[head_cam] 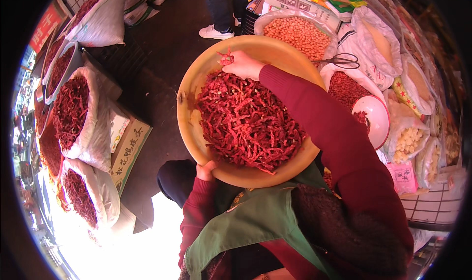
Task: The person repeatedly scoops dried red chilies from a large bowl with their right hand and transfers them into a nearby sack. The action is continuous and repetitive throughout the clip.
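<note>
A wide yellow-orange plastic basin (187, 132) rests over my lap, holding a heap of dried red chili peppers (250, 121). My left hand (205, 170) grips the basin's near-left rim, its thumb over the edge and its fingers hidden below. Over the far side of the heap, my right hand (243, 65) is closed around a small bunch of dried chilies (225, 58), whose tips stick out past the fingers. My right forearm crosses above the basin and covers part of its right side.
Sacks of dried chilies (72, 114) line the left, beside a cardboard box (129, 151). To the right are a sack of peanuts (298, 33), scissors (341, 60), red peanuts (346, 88) and a white enamel bowl (376, 123). A person's white shoe (215, 33) stands beyond the basin.
</note>
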`<control>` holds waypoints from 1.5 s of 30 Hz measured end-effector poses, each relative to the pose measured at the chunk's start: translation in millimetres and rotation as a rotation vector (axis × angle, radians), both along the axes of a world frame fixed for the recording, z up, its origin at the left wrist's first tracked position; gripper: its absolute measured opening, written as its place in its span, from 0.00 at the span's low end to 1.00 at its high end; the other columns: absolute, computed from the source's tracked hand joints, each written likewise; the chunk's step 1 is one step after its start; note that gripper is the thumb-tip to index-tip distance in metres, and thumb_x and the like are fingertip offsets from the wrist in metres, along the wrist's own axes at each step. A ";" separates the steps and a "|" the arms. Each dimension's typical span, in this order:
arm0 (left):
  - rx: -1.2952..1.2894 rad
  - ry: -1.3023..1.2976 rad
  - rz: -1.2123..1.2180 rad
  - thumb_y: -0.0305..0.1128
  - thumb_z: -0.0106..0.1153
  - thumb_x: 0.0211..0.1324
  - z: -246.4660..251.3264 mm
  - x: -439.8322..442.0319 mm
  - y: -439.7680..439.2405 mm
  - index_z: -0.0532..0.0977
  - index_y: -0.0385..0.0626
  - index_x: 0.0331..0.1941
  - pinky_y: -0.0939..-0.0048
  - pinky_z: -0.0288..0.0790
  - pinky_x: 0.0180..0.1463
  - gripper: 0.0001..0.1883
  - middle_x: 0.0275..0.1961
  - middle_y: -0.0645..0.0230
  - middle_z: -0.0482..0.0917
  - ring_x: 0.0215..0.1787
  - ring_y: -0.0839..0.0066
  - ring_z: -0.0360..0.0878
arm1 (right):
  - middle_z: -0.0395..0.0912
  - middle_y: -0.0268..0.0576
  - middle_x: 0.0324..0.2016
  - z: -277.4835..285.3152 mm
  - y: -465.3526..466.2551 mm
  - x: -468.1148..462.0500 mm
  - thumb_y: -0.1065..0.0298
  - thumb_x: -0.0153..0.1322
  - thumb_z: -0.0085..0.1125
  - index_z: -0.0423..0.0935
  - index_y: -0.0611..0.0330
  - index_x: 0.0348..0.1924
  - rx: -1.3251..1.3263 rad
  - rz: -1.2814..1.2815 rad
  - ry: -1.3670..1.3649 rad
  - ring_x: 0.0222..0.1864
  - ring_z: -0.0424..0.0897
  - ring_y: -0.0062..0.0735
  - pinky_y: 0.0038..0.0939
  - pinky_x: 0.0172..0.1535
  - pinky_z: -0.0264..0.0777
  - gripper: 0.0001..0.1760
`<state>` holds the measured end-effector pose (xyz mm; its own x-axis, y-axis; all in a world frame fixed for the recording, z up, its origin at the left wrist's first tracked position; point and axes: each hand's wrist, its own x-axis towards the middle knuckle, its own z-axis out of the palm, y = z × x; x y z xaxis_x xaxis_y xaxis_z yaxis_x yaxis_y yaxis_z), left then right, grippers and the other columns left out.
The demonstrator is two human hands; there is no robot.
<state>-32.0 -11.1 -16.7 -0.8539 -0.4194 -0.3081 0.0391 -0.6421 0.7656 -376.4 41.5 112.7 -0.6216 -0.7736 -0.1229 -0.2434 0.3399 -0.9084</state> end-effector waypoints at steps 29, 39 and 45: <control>0.016 -0.035 0.020 0.22 0.58 0.37 5.7 1.3 2.1 0.70 0.38 0.54 0.67 0.74 0.48 0.31 0.44 0.63 0.78 0.44 0.66 0.78 | 0.81 0.41 0.27 7.2 136.4 80.0 0.68 0.63 0.67 0.79 0.67 0.40 0.105 0.040 0.103 0.32 0.78 0.24 0.33 0.40 0.73 0.15; 0.007 -0.029 0.014 0.22 0.58 0.37 6.5 0.2 4.1 0.70 0.38 0.54 0.67 0.74 0.49 0.30 0.43 0.64 0.78 0.44 0.66 0.78 | 0.63 0.24 0.19 32.8 161.0 88.0 0.72 0.69 0.61 0.70 0.53 0.32 -0.080 -0.052 -0.643 0.15 0.57 0.11 0.19 0.18 0.47 0.07; 0.013 -0.010 -0.005 0.21 0.58 0.37 -4.2 -0.4 0.9 0.70 0.38 0.54 0.67 0.73 0.49 0.31 0.43 0.64 0.78 0.44 0.67 0.77 | 0.66 0.26 0.21 41.2 163.4 95.6 0.73 0.68 0.59 0.70 0.55 0.33 -0.052 -0.022 -0.640 0.19 0.62 0.12 0.20 0.21 0.54 0.06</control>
